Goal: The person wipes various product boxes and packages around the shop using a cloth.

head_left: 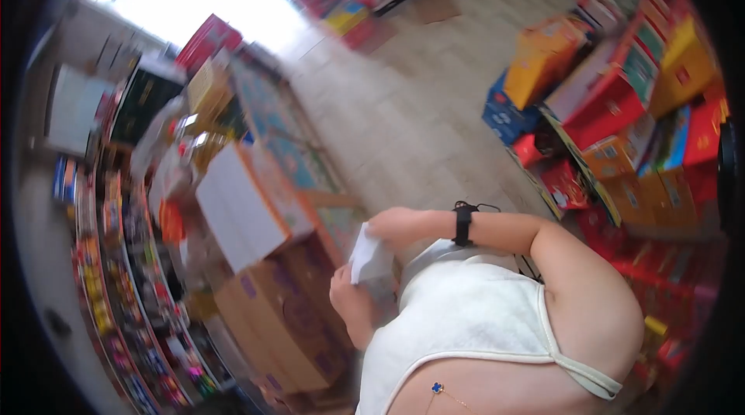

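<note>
In front of my chest, both hands are at a white, paper-like thing [362,258], blurred, with a greyish lower part; I cannot tell whether it is a sheet, a packet or a bag. My right hand [397,227], with a black band [463,226] on its wrist, is closed at its upper end. My left hand [351,302] is closed around its lower edge, fingertips on the left side. Just left of the hands is a brown cardboard box [283,318] with purple marks, and a white-faced carton [240,205] sits above it.
Shelves of small packets [116,283] line the left side. Bottles of yellow liquid [203,147] and plastic bags stand behind the cartons. Red, orange and yellow gift boxes [605,105] are stacked at the right. A tiled floor [403,97] runs between toward a bright opening.
</note>
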A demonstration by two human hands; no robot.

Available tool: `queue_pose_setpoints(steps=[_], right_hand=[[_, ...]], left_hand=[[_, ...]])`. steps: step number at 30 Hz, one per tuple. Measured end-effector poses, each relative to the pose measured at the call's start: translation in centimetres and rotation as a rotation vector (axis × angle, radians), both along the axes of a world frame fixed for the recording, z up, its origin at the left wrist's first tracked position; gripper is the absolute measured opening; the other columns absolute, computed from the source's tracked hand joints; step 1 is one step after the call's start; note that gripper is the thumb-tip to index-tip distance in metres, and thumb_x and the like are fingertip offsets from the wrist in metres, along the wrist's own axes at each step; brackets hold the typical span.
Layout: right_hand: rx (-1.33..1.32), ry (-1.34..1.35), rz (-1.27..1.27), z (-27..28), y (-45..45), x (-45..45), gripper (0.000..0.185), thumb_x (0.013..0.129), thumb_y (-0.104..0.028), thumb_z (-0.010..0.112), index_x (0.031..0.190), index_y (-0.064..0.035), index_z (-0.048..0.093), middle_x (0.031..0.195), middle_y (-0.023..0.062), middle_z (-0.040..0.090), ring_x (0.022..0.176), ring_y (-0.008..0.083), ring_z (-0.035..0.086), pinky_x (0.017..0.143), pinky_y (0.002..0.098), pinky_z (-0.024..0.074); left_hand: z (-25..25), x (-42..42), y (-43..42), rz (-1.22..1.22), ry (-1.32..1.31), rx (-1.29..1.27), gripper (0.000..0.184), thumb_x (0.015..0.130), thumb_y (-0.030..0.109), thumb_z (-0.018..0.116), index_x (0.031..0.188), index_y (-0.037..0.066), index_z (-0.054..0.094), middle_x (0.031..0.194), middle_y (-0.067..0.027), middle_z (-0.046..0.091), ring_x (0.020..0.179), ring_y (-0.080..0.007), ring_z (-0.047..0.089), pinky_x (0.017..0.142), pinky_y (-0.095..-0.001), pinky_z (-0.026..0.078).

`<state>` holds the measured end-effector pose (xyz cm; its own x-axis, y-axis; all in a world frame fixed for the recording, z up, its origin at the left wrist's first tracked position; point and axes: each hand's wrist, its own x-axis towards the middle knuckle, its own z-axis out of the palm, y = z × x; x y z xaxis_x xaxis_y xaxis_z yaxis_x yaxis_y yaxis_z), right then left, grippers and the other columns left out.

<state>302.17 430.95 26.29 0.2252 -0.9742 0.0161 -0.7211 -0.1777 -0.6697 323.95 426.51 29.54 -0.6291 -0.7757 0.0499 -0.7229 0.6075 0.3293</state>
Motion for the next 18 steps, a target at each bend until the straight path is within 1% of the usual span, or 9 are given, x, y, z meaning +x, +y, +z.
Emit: queue_pose_setpoints(steps=[4,6,8,10,12,13,16,17,18], right_hand=[[0.04,-0.051,-0.375,-0.6,7.7,-10.2,0.034,0.073,-0.022,0.066,0.101,-0.0043,0.06,0.093,0.0145,0.061,0.09,0.0347,0.06,0.079,0.0426,0.0489],[-0.172,-0.086,-0.518,-0.3,12.2,-13.7,0.041,0.072,-0.023,0.069,0.108,-0.0057,0.059,0.099,0.0145,0.061,0.094,0.0354,0.059,0.082,0.0413,0.0476],[-0.264,-0.022,-0.673,0.5,17.0,-15.6,0.045,0.07,-0.022,0.071,0.111,-0.007,0.058,0.101,0.0143,0.061,0.096,0.0351,0.059,0.083,0.0402,0.0472],[-0.352,0.043,-0.812,0.5,21.7,-16.5,0.049,0.069,-0.021,0.073,0.114,-0.0083,0.057,0.104,0.0142,0.061,0.097,0.0348,0.059,0.084,0.039,0.0468],[-0.163,-0.145,-1.047,-0.3,26.0,-16.5,0.048,0.069,-0.017,0.073,0.114,-0.0114,0.058,0.105,0.0133,0.062,0.096,0.0334,0.059,0.082,0.0386,0.0476],[-0.173,-0.139,-1.09,-0.3,27.8,-16.1,0.048,0.069,-0.017,0.073,0.114,-0.0114,0.058,0.105,0.0133,0.062,0.096,0.0334,0.059,0.082,0.0386,0.0476],[-0.144,-0.158,-1.437,0.7,31.7,-13.5,0.045,0.069,-0.012,0.07,0.113,-0.0136,0.06,0.101,0.0132,0.063,0.092,0.0327,0.061,0.079,0.0392,0.0484],[-0.183,-0.122,-1.575,1.4,32.5,-12.4,0.044,0.069,-0.011,0.069,0.111,-0.0133,0.061,0.099,0.013,0.064,0.09,0.0329,0.061,0.078,0.0396,0.0487],[-0.216,-0.079,-1.715,2.1,33.3,-11.2,0.043,0.068,-0.01,0.068,0.11,-0.013,0.062,0.098,0.0127,0.065,0.088,0.0331,0.061,0.077,0.04,0.0489]], left_hand=[[0.0,-12.1,-1.1,-0.436,0.109,-0.034,0.033,0.072,0.004,0.059,0.105,0.006,0.065,0.096,-0.0123,0.064,0.086,-0.0323,0.062,0.074,-0.0393,0.049],[0.3,-17.8,-0.3,-0.626,0.154,0.087,0.036,0.071,0.004,0.058,0.106,0.007,0.065,0.094,-0.0136,0.064,0.085,-0.0328,0.062,0.073,-0.0393,0.049],[-0.1,-23.0,1.3,-0.755,0.169,0.116,0.036,0.068,0.004,0.058,0.104,0.006,0.064,0.092,-0.0143,0.064,0.083,-0.0344,0.061,0.072,-0.0403,0.049],[0.3,-28.0,3.9,-1.048,-0.053,0.168,0.034,0.067,0.004,0.058,0.101,0.006,0.063,0.093,-0.0138,0.063,0.085,-0.0345,0.06,0.072,-0.0407,0.049],[1.7,-32.1,7.8,-1.29,-0.026,0.189,0.034,0.065,0.004,0.059,0.098,0.006,0.062,0.095,-0.0118,0.063,0.087,-0.0336,0.059,0.074,-0.0407,0.049],[2.2,-33.9,9.5,-1.407,0.008,0.229,0.038,0.064,0.003,0.061,0.102,0.007,0.062,0.102,-0.0104,0.062,0.092,-0.0324,0.058,0.078,-0.04,0.048],[3.0,-37.6,14.2,-1.641,0.111,0.286,0.045,0.063,0.0,0.062,0.108,0.007,0.06,0.109,-0.0094,0.06,0.095,-0.0333,0.057,0.081,-0.0406,0.048],[2.9,-38.6,15.4,-1.711,0.072,0.326,0.052,0.064,0.0,0.063,0.115,0.008,0.057,0.115,-0.0094,0.058,0.1,-0.0339,0.055,0.084,-0.0401,0.048],[3.3,-39.3,16.8,-1.774,0.061,0.34,0.052,0.064,0.0,0.063,0.115,0.008,0.057,0.115,-0.0094,0.058,0.1,-0.0339,0.055,0.084,-0.0401,0.048]])
